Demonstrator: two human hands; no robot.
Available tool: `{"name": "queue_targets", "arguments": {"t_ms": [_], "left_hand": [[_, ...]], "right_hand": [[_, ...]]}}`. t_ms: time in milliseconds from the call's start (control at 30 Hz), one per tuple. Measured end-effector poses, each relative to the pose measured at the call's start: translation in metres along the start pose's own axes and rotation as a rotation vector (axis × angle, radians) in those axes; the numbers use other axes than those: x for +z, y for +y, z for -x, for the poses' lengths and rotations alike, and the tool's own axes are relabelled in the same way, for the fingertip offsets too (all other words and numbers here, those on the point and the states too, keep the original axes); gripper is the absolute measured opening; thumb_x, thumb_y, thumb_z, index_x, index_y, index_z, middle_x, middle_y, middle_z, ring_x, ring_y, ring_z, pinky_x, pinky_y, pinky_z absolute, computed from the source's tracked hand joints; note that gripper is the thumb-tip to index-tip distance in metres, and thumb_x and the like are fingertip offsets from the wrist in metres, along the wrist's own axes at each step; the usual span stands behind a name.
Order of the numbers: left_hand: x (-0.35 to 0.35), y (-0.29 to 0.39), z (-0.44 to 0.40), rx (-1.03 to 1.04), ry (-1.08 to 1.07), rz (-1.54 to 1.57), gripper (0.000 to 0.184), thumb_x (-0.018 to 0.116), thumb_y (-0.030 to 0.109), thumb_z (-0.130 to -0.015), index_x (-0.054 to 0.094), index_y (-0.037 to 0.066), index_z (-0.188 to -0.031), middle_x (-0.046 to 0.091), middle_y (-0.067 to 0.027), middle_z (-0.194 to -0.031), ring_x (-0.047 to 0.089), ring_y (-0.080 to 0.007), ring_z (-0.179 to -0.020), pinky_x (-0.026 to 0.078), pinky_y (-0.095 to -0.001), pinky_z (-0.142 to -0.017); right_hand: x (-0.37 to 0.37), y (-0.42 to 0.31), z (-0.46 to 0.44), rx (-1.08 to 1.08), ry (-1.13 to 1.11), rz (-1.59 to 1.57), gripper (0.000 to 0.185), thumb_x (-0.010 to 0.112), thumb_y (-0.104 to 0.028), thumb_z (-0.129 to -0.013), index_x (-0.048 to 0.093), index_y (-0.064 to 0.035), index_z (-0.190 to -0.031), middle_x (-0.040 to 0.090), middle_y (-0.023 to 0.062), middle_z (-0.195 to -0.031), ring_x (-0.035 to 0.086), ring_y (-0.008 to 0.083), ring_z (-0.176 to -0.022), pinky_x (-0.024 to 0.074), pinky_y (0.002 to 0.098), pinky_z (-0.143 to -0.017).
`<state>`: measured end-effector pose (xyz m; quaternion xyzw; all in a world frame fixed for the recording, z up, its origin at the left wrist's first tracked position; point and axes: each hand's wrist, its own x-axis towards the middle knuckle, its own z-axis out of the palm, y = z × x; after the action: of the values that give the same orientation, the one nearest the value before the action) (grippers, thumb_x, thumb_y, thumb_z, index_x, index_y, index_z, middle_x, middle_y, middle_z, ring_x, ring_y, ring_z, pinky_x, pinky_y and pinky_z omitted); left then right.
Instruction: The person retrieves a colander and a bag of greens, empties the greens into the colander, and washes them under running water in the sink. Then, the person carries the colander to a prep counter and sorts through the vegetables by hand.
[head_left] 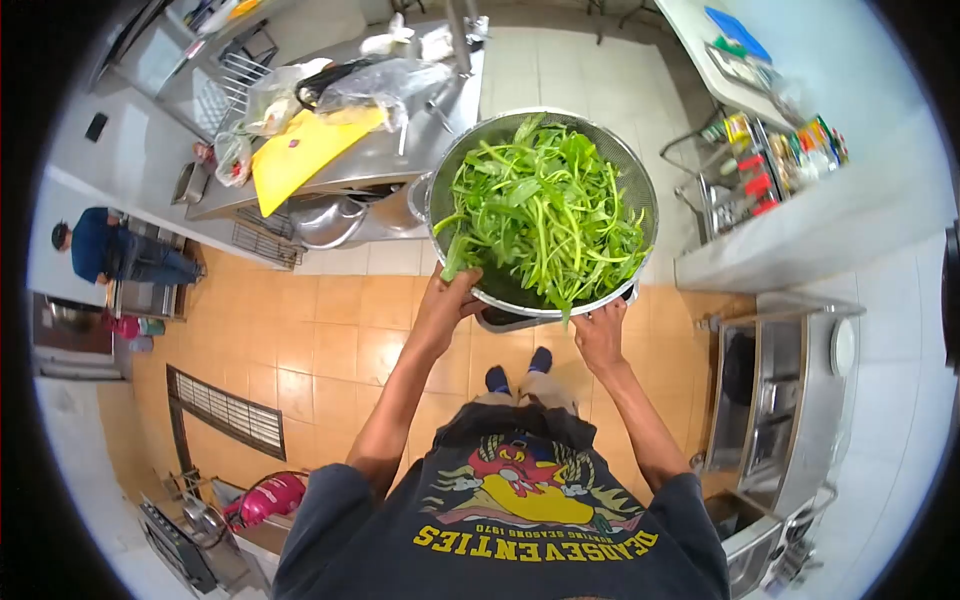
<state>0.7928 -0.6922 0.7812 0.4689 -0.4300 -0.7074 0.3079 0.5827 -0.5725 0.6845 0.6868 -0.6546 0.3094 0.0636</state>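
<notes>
A round metal colander (638,180) with fine mesh walls is held out in front of me, heaped with leafy green vegetables (545,215). Its near left rim is gripped by my left hand (447,305), thumb beside some stems that hang over the edge. My right hand (602,335) is closed on the near right rim, its fingers partly hidden underneath. A loop handle (419,196) sticks out at the colander's left side. Below the near rim shows part of a dark container (505,320), mostly covered by the colander.
At the left, a steel counter (350,172) bears a yellow cutting board (300,165) and plastic bags (385,85). Steel shelving (775,400) stands at the right, near a wall edge (760,245). Another person (95,245) stands at the far left. A floor grate (228,412) lies behind left.
</notes>
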Motion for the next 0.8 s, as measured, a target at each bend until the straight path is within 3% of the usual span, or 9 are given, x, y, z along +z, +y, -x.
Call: {"name": "queue_targets", "arguments": {"t_ms": [100, 200, 267, 300, 400, 433, 533, 633, 800], "left_hand": [[-0.025, 0.028, -0.001, 0.063, 0.056, -0.053, 0.042, 0.052, 0.027, -0.088, 0.045, 0.000, -0.119, 0.058, -0.0124, -0.104, 0.063, -0.0206, -0.084, 0.054, -0.0309, -0.073], [-0.048, 0.061, -0.005, 0.090, 0.134, -0.172, 0.047, 0.051, 0.033, -0.088, 0.045, -0.003, -0.119, 0.058, -0.0141, -0.100, 0.064, -0.0206, -0.080, 0.054, -0.0303, -0.068], [-0.063, 0.083, -0.006, 0.056, 0.203, -0.202, 0.049, 0.052, 0.035, -0.088, 0.044, -0.003, -0.118, 0.058, -0.0144, -0.099, 0.064, -0.0200, -0.077, 0.054, -0.0281, -0.063], [-0.071, 0.087, -0.006, 0.029, 0.233, -0.288, 0.052, 0.052, 0.039, -0.088, 0.045, -0.003, -0.118, 0.058, -0.0134, -0.098, 0.062, -0.0220, -0.088, 0.051, -0.0308, -0.072], [-0.094, 0.082, -0.014, 0.131, 0.444, -0.417, 0.056, 0.053, 0.044, -0.086, 0.044, 0.000, -0.120, 0.058, -0.0131, -0.102, 0.055, -0.0233, -0.102, 0.044, -0.0347, -0.086], [-0.107, 0.075, -0.020, 0.169, 0.434, -0.301, 0.063, 0.053, 0.049, -0.085, 0.041, 0.003, -0.125, 0.052, -0.0116, -0.117, 0.044, -0.0232, -0.115, 0.034, -0.0392, -0.097], [-0.132, 0.075, -0.032, 0.171, 0.428, -0.036, 0.069, 0.054, 0.050, -0.084, 0.034, 0.007, -0.133, 0.043, -0.0089, -0.130, 0.041, -0.0229, -0.117, 0.035, -0.0411, -0.096], [-0.161, 0.074, -0.040, 0.113, 0.244, 0.199, 0.073, 0.054, 0.050, -0.084, 0.025, 0.012, -0.139, 0.035, -0.0054, -0.138, 0.037, -0.0238, -0.121, 0.033, -0.0436, -0.097], [-0.219, 0.084, -0.055, 0.242, 0.167, 0.342, 0.074, 0.060, 0.043, -0.083, 0.022, 0.018, -0.141, 0.031, -0.0023, -0.140, 0.037, -0.0234, -0.122, 0.033, -0.0431, -0.099]], "right_hand": [[0.009, -0.009, -0.043, -0.100, 0.006, -0.006, 0.034, 0.059, 0.002, -0.066, 0.066, -0.0156, -0.094, 0.055, 0.0037, -0.108, 0.045, 0.0248, -0.106, 0.0314, 0.0425, -0.085], [0.029, -0.011, -0.083, -0.208, 0.000, -0.100, 0.040, 0.057, 0.006, -0.062, 0.066, -0.0130, -0.096, 0.052, 0.0079, -0.116, 0.043, 0.0291, -0.111, 0.0299, 0.0439, -0.088], [0.040, -0.019, -0.117, -0.261, 0.038, -0.138, 0.034, 0.060, 0.003, -0.064, 0.066, -0.0127, -0.094, 0.054, 0.0065, -0.114, 0.045, 0.0279, -0.111, 0.0302, 0.0434, -0.089], [0.042, -0.023, -0.130, -0.288, 0.050, -0.160, 0.033, 0.061, 0.002, -0.065, 0.066, -0.0125, -0.094, 0.054, 0.0062, -0.113, 0.045, 0.0276, -0.111, 0.0303, 0.0432, -0.089], [0.062, -0.031, -0.162, -0.302, 0.014, -0.250, 0.030, 0.064, -0.002, -0.067, 0.066, -0.0130, -0.096, 0.055, 0.0034, -0.112, 0.045, 0.0252, -0.111, 0.0306, 0.0420, -0.087], [0.069, -0.038, -0.172, -0.280, 0.000, -0.299, 0.030, 0.064, -0.003, -0.068, 0.066, -0.0129, -0.096, 0.055, 0.0023, -0.112, 0.044, 0.0239, -0.111, 0.0305, 0.0413, -0.086], [0.088, -0.055, -0.200, -0.340, 0.011, -0.292, 0.024, 0.064, -0.006, -0.068, 0.068, -0.0132, -0.091, 0.055, 0.0004, -0.113, 0.043, 0.0224, -0.112, 0.0298, 0.0406, -0.086], [0.108, -0.068, -0.215, -0.405, 0.015, -0.241, 0.022, 0.063, -0.008, -0.068, 0.069, -0.0139, -0.088, 0.054, -0.0001, -0.113, 0.043, 0.0222, -0.113, 0.0296, 0.0406, -0.088], [0.152, -0.109, -0.247, -0.409, 0.029, -0.247, 0.022, 0.061, -0.010, -0.067, 0.069, -0.0151, -0.087, 0.054, 0.0001, -0.114, 0.044, 0.0224, -0.113, 0.0302, 0.0411, -0.089]]}}
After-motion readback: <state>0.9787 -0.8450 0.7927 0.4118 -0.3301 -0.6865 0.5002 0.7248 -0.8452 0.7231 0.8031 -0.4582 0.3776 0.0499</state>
